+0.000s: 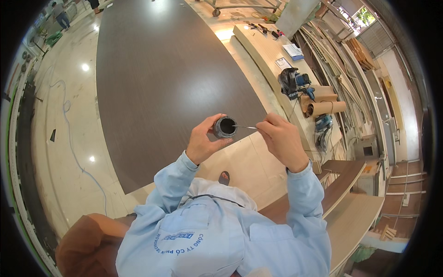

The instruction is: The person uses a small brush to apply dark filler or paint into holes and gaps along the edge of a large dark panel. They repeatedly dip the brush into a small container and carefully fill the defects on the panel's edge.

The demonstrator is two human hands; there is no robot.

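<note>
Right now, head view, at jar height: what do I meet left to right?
Pale floor cable → left hand → dark jar → thin rod → right hand → blue power tool.

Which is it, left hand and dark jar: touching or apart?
Touching: the head view shows the left hand holding the dark jar around its side.
</note>
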